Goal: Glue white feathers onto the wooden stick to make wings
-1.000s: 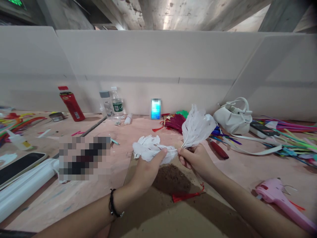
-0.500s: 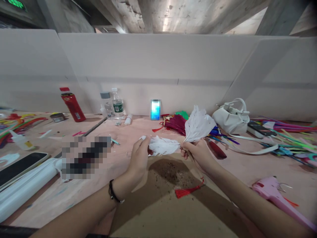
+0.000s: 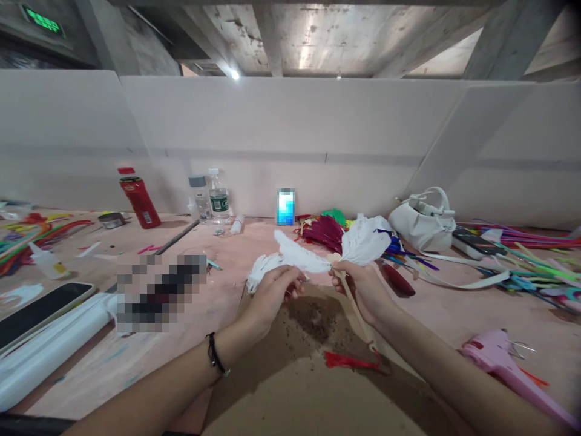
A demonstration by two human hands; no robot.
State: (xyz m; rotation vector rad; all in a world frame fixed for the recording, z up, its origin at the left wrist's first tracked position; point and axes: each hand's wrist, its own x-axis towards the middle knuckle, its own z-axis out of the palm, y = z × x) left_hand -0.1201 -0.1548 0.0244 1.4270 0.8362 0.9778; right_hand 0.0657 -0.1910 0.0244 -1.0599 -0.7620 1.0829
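A feather fan with white feathers (image 3: 302,259) spreads out to both sides above a brown board (image 3: 272,387). My right hand (image 3: 361,287) is closed round the upper part of its slim wooden handle (image 3: 356,303), just under where the feathers meet. A red tassel (image 3: 349,360) hangs from the handle's lower end over the board. Below the left feathers, my left hand (image 3: 275,297) has loosely bent fingers with a gap between thumb and fingers, and nothing shows in them. Dark specks (image 3: 315,321) lie scattered on the board.
Dark red feathers (image 3: 323,235) lie behind the fan, near a lit phone (image 3: 285,209). On the right are a white handbag (image 3: 422,221), a pink glue gun (image 3: 492,351) and coloured strips (image 3: 535,260). Leftward stand a red bottle (image 3: 140,203) and a water bottle (image 3: 219,200).
My left hand has moved slightly right and down, off the white feathers, which now fan out above it. The right feathers have tipped lower. The camera view has tilted up a little.
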